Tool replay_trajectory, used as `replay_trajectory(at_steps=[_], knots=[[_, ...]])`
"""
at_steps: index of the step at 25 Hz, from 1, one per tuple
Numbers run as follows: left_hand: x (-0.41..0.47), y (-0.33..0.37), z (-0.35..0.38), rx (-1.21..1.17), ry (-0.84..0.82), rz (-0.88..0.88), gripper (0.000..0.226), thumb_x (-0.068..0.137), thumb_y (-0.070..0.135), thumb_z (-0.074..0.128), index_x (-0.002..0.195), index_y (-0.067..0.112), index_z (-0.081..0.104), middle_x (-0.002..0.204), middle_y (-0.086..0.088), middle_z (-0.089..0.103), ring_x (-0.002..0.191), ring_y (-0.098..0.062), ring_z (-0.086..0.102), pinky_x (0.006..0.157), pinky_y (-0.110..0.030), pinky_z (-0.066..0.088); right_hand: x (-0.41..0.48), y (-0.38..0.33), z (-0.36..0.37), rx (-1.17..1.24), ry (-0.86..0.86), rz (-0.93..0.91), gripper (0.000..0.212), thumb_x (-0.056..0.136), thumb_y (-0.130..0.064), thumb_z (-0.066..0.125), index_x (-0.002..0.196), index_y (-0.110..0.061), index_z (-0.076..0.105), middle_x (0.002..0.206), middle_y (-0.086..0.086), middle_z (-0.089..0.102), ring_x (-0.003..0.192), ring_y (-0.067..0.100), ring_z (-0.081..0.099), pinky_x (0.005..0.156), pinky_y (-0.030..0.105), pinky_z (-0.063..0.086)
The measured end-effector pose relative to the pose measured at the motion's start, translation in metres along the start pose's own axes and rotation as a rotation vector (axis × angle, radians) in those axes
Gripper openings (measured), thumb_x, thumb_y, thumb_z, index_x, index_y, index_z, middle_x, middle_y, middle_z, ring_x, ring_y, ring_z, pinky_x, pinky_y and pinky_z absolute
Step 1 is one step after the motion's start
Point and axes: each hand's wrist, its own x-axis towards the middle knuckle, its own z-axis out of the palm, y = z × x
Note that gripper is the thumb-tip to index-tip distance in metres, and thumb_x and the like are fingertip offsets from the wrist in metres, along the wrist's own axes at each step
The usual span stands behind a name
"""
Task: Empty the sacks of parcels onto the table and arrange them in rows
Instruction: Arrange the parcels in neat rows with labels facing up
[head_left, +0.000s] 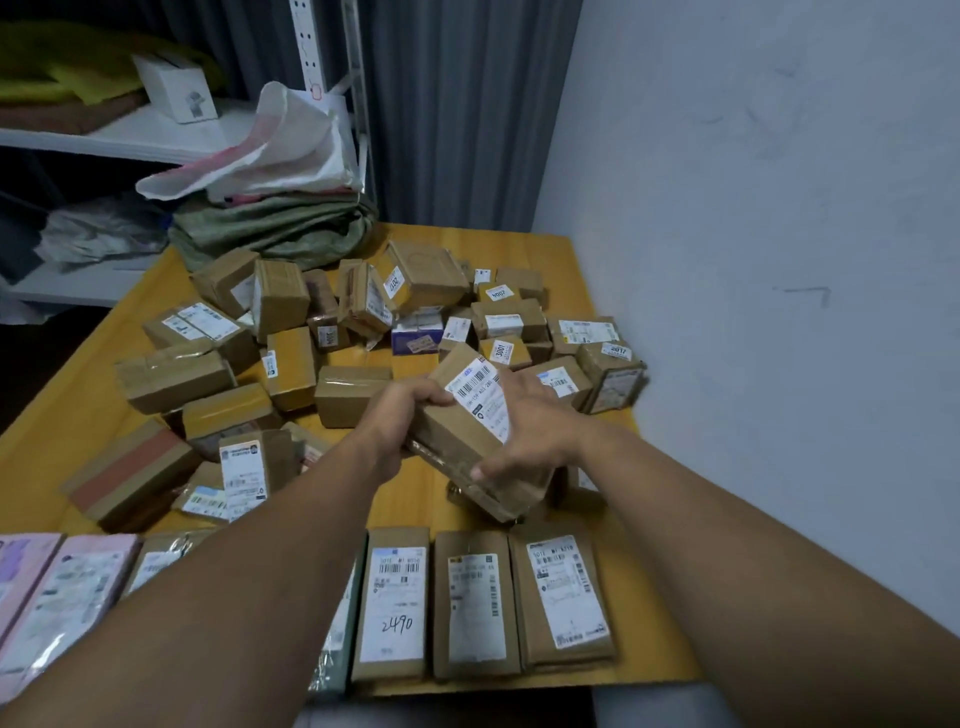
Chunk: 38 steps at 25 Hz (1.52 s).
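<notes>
A long brown cardboard parcel (457, 436) with a white barcode label is held tilted above the yellow table (582, 270). My left hand (400, 415) grips its left side and my right hand (524, 436) holds its right side, thumb on the near end. A loose heap of brown parcels (291, 322) covers the middle and far part of the table. Along the near edge lies a row of flat parcels (472, 603), labels up, with pink ones (67, 587) at the left. Emptied sacks, one white (291, 150) and one green (280, 228), are piled at the far left corner.
A white shelf unit (104, 140) with a small white box stands at the back left. A dark curtain (457, 104) hangs behind the table and a pale wall (753, 260) runs along its right side. Bare tabletop shows at the far right corner.
</notes>
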Motion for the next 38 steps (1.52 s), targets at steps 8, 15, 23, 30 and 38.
replay_trajectory(at_steps=[8,15,23,30,38], knots=[[0.028,-0.026,0.026,-0.014,-0.016,-0.057,0.053,0.09,0.035,0.065,0.134,0.01,0.049,0.133,-0.007,0.05,0.121,-0.025,0.047,0.105,-0.05,0.037,-0.02,0.049,0.021,0.098,0.059,0.417,0.143,0.057,-0.073,0.08,0.159,-0.015,-0.002,0.155,0.019,0.026,0.141,0.039,0.03,0.113,0.047,0.035],[0.035,-0.058,0.082,0.26,-0.106,-0.01,0.039,0.091,0.018,0.064,0.126,0.012,0.049,0.123,-0.006,0.051,0.107,-0.026,0.049,0.09,-0.039,0.044,-0.066,0.124,0.062,0.107,0.059,0.869,0.149,0.058,-0.077,0.078,0.157,-0.006,-0.007,0.156,0.022,0.026,0.141,0.04,0.031,0.114,0.05,0.032],[0.046,-0.124,0.142,0.587,-0.102,-0.074,0.021,0.089,0.024,0.062,0.107,0.016,0.056,0.101,-0.004,0.061,0.093,-0.024,0.059,0.084,-0.04,0.055,-0.067,0.174,0.116,0.207,0.012,0.923,0.149,0.054,-0.078,0.077,0.156,-0.01,-0.009,0.153,0.024,0.025,0.14,0.044,0.031,0.113,0.06,0.034],[0.05,-0.155,0.159,0.638,-0.081,-0.102,0.039,0.087,0.018,0.064,0.125,0.012,0.057,0.107,-0.009,0.064,0.095,-0.026,0.061,0.072,-0.036,0.052,-0.073,0.181,0.151,0.263,-0.043,0.918,0.143,0.065,-0.072,0.078,0.157,-0.007,-0.01,0.16,0.024,0.016,0.146,0.042,0.022,0.117,0.056,0.03],[0.053,-0.172,0.163,0.754,-0.079,-0.102,0.041,0.088,0.009,0.059,0.129,0.01,0.058,0.111,-0.01,0.062,0.103,-0.029,0.06,0.077,-0.035,0.053,-0.072,0.184,0.169,0.324,-0.064,0.849,0.132,0.075,-0.064,0.077,0.157,-0.004,-0.008,0.163,0.018,0.014,0.148,0.037,0.022,0.115,0.047,0.032]])
